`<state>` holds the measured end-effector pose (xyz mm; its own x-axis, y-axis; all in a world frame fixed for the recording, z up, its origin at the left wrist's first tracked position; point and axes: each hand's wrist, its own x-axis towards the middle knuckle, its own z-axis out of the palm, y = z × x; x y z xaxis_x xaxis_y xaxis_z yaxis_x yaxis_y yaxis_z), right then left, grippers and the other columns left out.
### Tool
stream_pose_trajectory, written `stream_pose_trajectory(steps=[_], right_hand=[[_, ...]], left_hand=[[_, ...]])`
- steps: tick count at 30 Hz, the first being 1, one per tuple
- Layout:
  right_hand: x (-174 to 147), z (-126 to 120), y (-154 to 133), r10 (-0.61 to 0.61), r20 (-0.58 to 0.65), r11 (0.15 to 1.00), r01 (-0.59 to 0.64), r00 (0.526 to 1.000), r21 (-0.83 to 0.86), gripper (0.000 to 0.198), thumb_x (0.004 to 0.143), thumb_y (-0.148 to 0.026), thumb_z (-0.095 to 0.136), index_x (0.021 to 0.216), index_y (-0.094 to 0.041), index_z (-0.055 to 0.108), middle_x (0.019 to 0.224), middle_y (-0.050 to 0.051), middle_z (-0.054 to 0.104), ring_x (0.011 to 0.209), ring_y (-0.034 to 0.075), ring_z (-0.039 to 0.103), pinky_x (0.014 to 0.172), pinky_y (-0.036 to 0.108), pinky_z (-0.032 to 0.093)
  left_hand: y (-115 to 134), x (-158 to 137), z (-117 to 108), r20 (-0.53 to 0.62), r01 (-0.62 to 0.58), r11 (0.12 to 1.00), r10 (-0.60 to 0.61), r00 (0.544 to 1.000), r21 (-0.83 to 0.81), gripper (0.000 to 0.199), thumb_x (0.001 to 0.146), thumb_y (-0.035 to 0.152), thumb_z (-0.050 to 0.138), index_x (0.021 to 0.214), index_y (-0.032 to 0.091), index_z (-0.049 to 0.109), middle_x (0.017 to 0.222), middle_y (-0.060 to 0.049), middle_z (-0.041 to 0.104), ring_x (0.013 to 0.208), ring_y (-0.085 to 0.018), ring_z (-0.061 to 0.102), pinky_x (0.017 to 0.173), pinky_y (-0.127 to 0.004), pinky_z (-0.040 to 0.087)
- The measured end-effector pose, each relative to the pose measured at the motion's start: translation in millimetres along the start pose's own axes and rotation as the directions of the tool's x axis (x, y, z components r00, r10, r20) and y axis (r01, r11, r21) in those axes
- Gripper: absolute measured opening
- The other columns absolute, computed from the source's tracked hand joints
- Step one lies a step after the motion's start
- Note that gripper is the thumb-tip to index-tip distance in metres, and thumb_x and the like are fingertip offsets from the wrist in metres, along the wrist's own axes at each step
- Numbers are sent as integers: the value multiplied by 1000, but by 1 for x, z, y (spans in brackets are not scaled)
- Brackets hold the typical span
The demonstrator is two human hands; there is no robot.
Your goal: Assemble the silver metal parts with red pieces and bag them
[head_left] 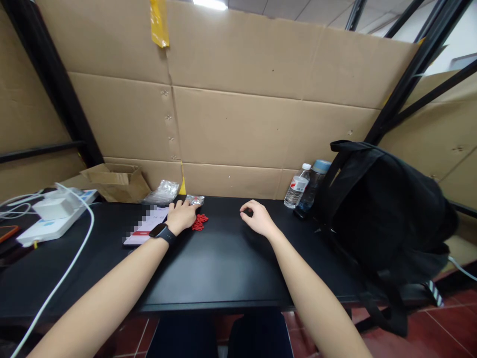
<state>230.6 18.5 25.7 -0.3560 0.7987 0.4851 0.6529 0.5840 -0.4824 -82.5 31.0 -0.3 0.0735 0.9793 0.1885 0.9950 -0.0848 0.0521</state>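
My left hand (182, 217), with a dark smartwatch on its wrist, reaches over the black table. Its fingers are spread, and the fingertips touch a small clear plastic packet (195, 200) with a bit of red in it. Just right of that hand lies a small bundle of red cord (199, 222). Under and left of the wrist is a flat device with a lit screen (151, 224), partly covered by the hand. My right hand (258, 217) hovers or rests over the table to the right, fingers loosely curved, thumb and forefinger slightly apart, nothing visible between them.
A cardboard box (117, 181) and clear plastic bags (164, 192) stand at the back left. White power strips (52, 219) with cables lie far left. A water bottle (297, 186), a blue-lidded bottle (315, 181) and a black backpack (383, 214) occupy the right. Cardboard walls the back.
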Motion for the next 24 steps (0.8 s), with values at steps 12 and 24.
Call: stream_pose_trajectory(steps=[12, 24], right_hand=[[2, -27, 27, 98, 68, 978, -83, 993, -193, 16, 84, -24, 69, 99, -22, 74, 104, 7, 66, 95, 21, 62, 87, 33, 47], [-5, -40, 67, 268, 324, 960, -223, 907, -169, 49, 66, -23, 83, 114, -19, 73, 102, 5, 74, 80, 16, 68, 77, 26, 50]], left_hand=[[-3, 7, 2, -58, 110, 994, -111, 992, -24, 55, 101, 53, 26, 138, 31, 62, 136, -18, 58, 124, -43, 48, 97, -59, 37], [-21, 4, -28, -13, -309, 909, 318, 948, -278, 21, 86, 44, 64, 95, 30, 76, 117, -6, 71, 123, -33, 51, 101, -46, 36]])
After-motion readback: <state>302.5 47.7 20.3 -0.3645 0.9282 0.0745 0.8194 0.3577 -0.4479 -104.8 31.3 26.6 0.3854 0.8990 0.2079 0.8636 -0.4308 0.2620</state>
